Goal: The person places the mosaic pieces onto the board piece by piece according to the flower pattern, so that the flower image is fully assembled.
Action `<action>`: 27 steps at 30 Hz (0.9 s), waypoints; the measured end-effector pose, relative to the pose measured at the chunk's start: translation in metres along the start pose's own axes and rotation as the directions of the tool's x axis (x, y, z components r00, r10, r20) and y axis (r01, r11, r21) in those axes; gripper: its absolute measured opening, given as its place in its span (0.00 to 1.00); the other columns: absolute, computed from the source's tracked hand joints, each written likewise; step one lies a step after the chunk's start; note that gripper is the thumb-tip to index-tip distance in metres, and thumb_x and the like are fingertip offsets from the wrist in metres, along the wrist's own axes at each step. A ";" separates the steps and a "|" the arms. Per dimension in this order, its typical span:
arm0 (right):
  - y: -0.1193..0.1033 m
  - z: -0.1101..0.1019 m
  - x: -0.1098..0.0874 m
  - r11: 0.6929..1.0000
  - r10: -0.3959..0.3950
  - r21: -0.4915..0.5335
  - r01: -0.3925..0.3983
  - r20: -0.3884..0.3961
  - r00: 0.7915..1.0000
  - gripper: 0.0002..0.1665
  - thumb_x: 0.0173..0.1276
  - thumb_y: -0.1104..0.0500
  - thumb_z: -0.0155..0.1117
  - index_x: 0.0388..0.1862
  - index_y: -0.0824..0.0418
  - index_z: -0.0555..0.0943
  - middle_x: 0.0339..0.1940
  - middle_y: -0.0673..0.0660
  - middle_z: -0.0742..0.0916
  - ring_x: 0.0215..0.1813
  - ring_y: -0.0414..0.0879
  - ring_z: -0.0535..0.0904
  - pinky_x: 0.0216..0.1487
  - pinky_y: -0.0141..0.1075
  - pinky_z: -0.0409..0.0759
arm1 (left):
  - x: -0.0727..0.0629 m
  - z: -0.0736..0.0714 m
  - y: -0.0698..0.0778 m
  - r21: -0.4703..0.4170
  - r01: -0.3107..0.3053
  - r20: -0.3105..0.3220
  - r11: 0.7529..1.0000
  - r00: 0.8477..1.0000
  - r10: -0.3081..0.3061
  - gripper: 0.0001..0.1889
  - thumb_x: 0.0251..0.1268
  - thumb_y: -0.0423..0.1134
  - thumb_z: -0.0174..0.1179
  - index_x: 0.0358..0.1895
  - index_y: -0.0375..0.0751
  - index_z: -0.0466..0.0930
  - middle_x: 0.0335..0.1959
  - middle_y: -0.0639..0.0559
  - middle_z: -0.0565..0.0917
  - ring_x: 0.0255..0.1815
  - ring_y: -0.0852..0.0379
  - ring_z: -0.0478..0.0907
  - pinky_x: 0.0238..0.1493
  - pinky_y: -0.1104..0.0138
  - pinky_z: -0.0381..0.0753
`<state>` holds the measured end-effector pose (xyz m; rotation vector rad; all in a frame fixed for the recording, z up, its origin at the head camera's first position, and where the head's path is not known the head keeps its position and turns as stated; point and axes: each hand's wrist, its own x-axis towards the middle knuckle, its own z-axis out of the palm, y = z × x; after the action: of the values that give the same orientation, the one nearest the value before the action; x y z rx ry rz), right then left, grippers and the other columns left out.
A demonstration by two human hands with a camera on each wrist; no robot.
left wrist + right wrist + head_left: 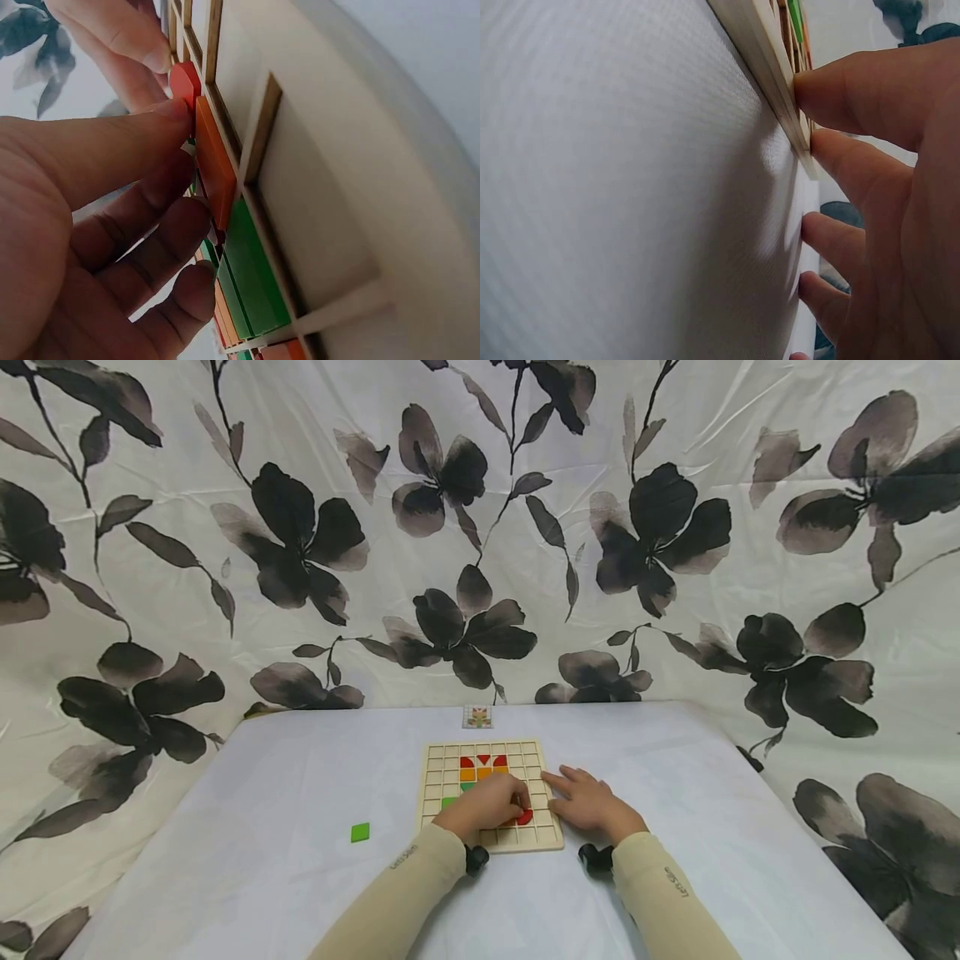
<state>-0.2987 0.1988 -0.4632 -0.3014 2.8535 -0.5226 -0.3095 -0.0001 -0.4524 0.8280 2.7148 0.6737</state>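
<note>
A wooden grid board with colored tiles in its cells lies on the white table. My left hand reaches over its lower middle, where thumb and forefinger pinch a red tile with a rounded edge. Just beside that tile, in the left wrist view, are an orange tile and green tiles. Part of the pattern is hidden under this hand. My right hand is at the board's right side, fingers spread, with thumb and forefinger touching the board edge and the other fingertips on the tablecloth.
A loose green tile lies on the table to the left of the board. Behind the board is a small pattern card. A floral cloth hangs at the table's far edge.
</note>
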 end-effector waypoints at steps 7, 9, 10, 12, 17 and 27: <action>0.003 0.002 0.004 1.000 0.005 0.003 -0.005 0.003 1.000 0.32 0.71 0.47 0.51 0.74 0.44 0.64 0.77 0.60 0.63 0.78 0.61 0.53 0.71 0.67 0.49 | -0.004 0.000 0.009 0.081 0.005 -0.001 0.997 1.000 -0.005 0.11 0.65 0.32 0.58 0.39 0.53 0.86 0.36 0.60 0.82 0.35 0.60 0.74 0.43 0.70 0.75; 0.003 0.002 0.004 1.000 0.007 0.002 -0.007 0.002 1.000 0.32 0.71 0.47 0.51 0.74 0.44 0.64 0.77 0.60 0.63 0.78 0.61 0.53 0.71 0.67 0.49 | -0.008 0.001 0.012 0.101 0.008 -0.001 0.995 1.000 -0.008 0.14 0.65 0.30 0.57 0.42 0.56 0.87 0.41 0.60 0.83 0.39 0.60 0.74 0.49 0.68 0.76; 0.003 0.002 0.004 1.000 0.008 0.001 -0.008 0.003 1.000 0.32 0.71 0.47 0.51 0.74 0.44 0.64 0.77 0.60 0.63 0.78 0.61 0.53 0.71 0.66 0.49 | -0.008 0.002 0.012 0.113 0.001 -0.005 0.994 1.000 -0.001 0.15 0.65 0.30 0.56 0.42 0.56 0.87 0.42 0.60 0.83 0.40 0.61 0.74 0.51 0.67 0.77; 0.002 0.001 0.003 1.000 0.009 0.002 -0.009 0.001 1.000 0.32 0.71 0.47 0.51 0.74 0.45 0.64 0.77 0.60 0.63 0.78 0.61 0.53 0.71 0.67 0.49 | -0.010 0.002 0.011 0.143 -0.018 -0.015 0.990 1.000 0.021 0.15 0.66 0.31 0.55 0.42 0.57 0.88 0.42 0.60 0.82 0.39 0.62 0.74 0.52 0.66 0.77; 0.002 0.002 0.003 1.000 0.008 -0.006 -0.008 -0.002 1.000 0.32 0.71 0.47 0.51 0.74 0.45 0.64 0.77 0.60 0.63 0.78 0.61 0.54 0.71 0.67 0.50 | -0.012 0.001 0.008 0.184 -0.064 -0.029 0.981 0.997 0.070 0.08 0.66 0.39 0.60 0.42 0.54 0.88 0.36 0.61 0.80 0.34 0.64 0.73 0.45 0.70 0.78; 0.003 0.003 0.004 1.000 0.005 -0.003 -0.005 -0.007 1.000 0.32 0.72 0.46 0.51 0.74 0.43 0.64 0.77 0.59 0.63 0.78 0.61 0.53 0.71 0.66 0.49 | -0.014 0.002 0.006 0.235 -0.086 -0.032 0.968 0.995 0.096 0.08 0.65 0.46 0.62 0.42 0.55 0.89 0.32 0.63 0.77 0.30 0.66 0.70 0.39 0.73 0.75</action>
<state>-0.3018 0.1999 -0.4682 -0.2940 2.8616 -0.5192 -0.2940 -0.0029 -0.4501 1.0083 2.8474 0.3968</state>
